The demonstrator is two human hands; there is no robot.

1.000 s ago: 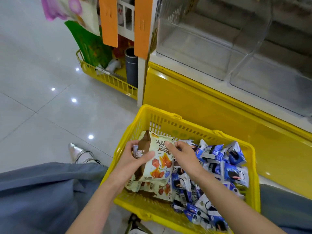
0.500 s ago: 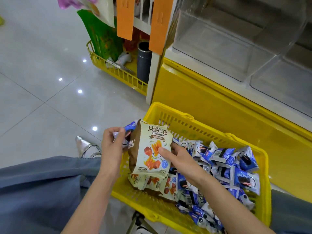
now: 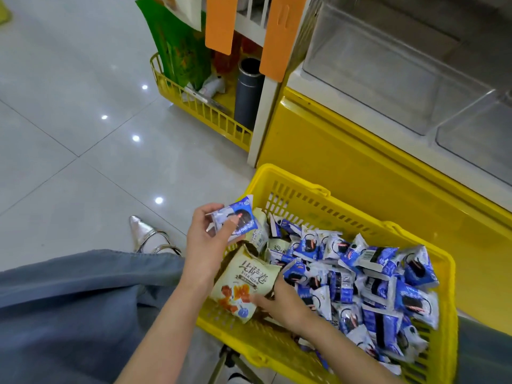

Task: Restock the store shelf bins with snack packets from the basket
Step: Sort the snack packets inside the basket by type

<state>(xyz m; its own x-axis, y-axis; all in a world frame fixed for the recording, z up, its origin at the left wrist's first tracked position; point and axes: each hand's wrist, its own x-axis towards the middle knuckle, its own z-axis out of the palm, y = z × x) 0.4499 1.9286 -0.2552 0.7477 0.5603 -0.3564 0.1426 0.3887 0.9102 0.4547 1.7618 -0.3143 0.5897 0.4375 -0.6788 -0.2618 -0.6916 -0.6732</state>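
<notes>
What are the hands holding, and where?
Left hand pinches a blue packet by its left end; right hand grips a cream bag by its lower right edge.

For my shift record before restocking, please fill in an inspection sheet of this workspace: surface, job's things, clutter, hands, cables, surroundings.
Surface: glossy grey floor tiles, reflecting spots of light.
Job's things: yellow basket heaped with blue-white packets; cream packet at its near-left corner; clear shelf bins, no packets seen inside.
Clutter: low yellow rack holding a green bag and a dark cylinder.
Hands: left hand grips a single blue packet over the basket's left rim; right hand holds the cream packet's lower edge, thumb on top.
Cables: nothing seen.
Surroundings: yellow shelf base, orange tags, silver shoe.
</notes>
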